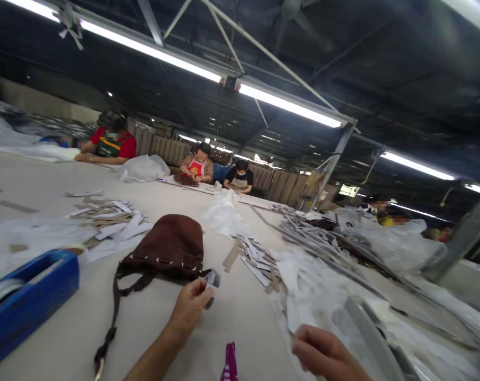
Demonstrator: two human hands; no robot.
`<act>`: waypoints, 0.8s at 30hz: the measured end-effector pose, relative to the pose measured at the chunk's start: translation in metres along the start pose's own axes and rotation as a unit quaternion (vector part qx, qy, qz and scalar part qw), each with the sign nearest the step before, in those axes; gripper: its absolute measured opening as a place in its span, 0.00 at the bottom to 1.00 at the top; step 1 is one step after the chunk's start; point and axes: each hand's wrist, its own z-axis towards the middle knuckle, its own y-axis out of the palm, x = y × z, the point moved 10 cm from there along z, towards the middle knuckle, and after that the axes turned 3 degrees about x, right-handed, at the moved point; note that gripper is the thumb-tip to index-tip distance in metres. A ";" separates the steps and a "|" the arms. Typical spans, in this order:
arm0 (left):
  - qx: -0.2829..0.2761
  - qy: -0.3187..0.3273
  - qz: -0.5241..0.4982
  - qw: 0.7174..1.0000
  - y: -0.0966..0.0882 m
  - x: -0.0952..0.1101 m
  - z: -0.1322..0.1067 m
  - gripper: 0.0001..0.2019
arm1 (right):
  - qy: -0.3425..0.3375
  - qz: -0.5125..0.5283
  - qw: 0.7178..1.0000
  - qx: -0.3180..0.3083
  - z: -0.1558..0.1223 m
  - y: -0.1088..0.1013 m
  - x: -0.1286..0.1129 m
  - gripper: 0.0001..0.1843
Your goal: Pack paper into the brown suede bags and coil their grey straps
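A dark brown drawstring bag (172,243) with metal eyelets lies on the table, its knotted strap (113,312) trailing toward me. Just right of the bag's opening, my left hand (189,311) pinches a short dark strap end with a greyish, see-through wrapping (212,277) around it; blur hides its detail. My right hand (327,352) is at the lower right, apart from the bag, with fingers curled in beside white plastic sheeting (299,286). Whether anything is between those fingers is hidden. A purple-and-white object (230,362) shows between my forearms at the bottom edge.
A blue tape dispenser (34,296) stands at left. Paper and cardboard strips lie in piles (117,219) behind the bag and right of it (258,262). A grey device (377,336) is at lower right. Several co-workers (112,140) sit across the table.
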 end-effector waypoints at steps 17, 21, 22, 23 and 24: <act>0.010 0.039 0.055 0.998 -0.009 0.000 0.005 0.12 | -0.079 0.056 0.995 -0.016 0.101 0.125 -0.073 0.13; -0.001 0.022 0.025 0.999 -0.007 -0.004 0.005 0.14 | -0.063 0.044 0.997 -0.008 0.101 0.123 -0.071 0.12; -0.001 0.019 0.020 1.000 -0.007 -0.004 0.006 0.14 | -0.061 0.044 0.997 -0.011 0.100 0.122 -0.072 0.12; 0.000 0.019 0.019 1.000 -0.007 -0.005 0.006 0.14 | -0.059 0.045 0.997 -0.017 0.099 0.121 -0.072 0.12; 0.003 0.020 0.021 1.000 -0.008 -0.005 0.006 0.14 | -0.059 0.045 0.997 -0.025 0.098 0.120 -0.073 0.12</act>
